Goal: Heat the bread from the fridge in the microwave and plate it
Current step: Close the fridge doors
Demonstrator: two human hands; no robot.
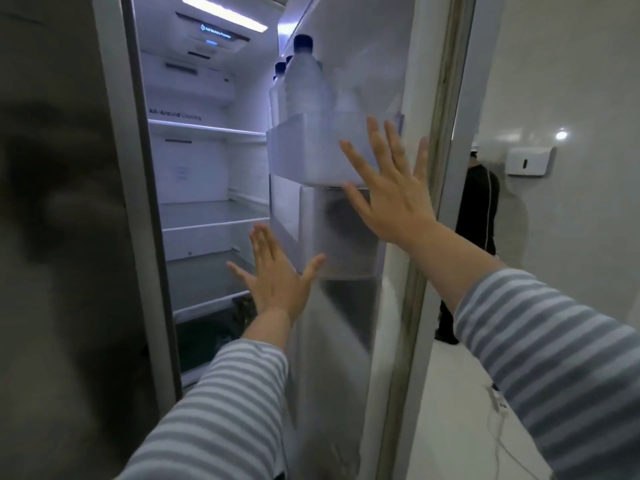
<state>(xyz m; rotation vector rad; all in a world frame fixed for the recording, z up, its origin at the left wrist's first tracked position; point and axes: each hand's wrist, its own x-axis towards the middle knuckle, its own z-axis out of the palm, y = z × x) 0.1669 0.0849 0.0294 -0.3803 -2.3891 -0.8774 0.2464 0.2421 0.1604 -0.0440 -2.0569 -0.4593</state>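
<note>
Neither hand holds anything: both are spread flat, fingers straight and splayed wide. The right hand [388, 188] is raised in front of the inner face of the open fridge door [346, 323], its fingertips over the front of a white door bin [304, 150]; whether the palm actually touches the bin or door cannot be told from this view. The left hand [277, 275] sits lower, at the door's inner edge, in front of a clear lower door bin [346, 237], fingers pointing up. Both arms wear grey-and-white striped sleeves [554, 358]. Water bottles [304, 84] with dark caps stand upright in the white bin. Inside the lit fridge [207, 168], glass shelves [211, 220] are stacked one above another, and a dark drawer lies at the bottom. No bread can be made out on the shelves or in the door; where it is cannot be told. Past the door's outer edge, a person in dark clothes [478, 216] stands near a white wall with a white dispenser [530, 162] mounted on it.
</note>
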